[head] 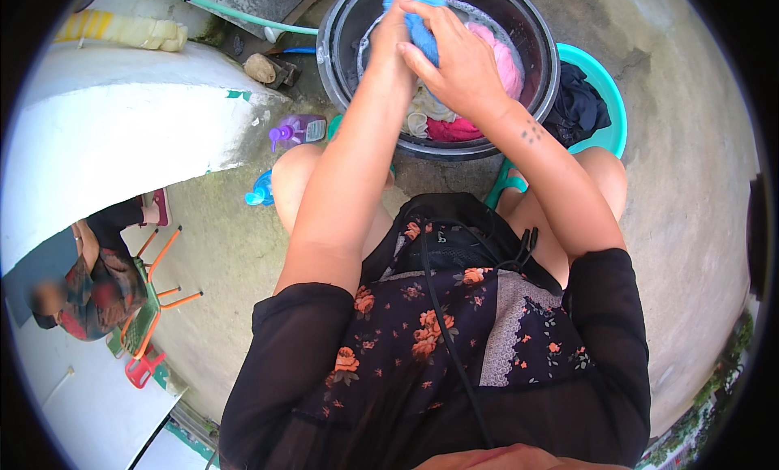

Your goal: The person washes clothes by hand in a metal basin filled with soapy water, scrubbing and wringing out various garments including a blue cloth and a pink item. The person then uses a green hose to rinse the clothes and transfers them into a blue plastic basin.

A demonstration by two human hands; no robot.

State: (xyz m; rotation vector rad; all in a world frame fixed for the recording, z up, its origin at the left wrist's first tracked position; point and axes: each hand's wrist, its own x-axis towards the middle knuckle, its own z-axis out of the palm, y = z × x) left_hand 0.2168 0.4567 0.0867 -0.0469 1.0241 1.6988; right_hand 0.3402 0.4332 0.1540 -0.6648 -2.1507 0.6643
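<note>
My left hand (391, 37) and my right hand (457, 59) meet at the fingers above a round black tub (327, 68). A bunched blue cloth (421, 39) shows between and beyond them. Whether either hand grips that cloth is hidden by the fingers. Inside the tub, pink cloth (506, 68) lies to the right in sudsy water. Cream-coloured cloth (431, 107) and a deep pink cloth (453, 129) rest nearer to me, below my right hand.
A turquoise basin (614, 117) holding dark cloth (575, 105) stands right of the tub. Left are a purple pump bottle (298, 130), a blue bottle (261, 189), a stone (260, 68) and a green hose (243, 15). Farther left, a person (100, 287) sits on a chair (146, 312) beyond a white wall (140, 129).
</note>
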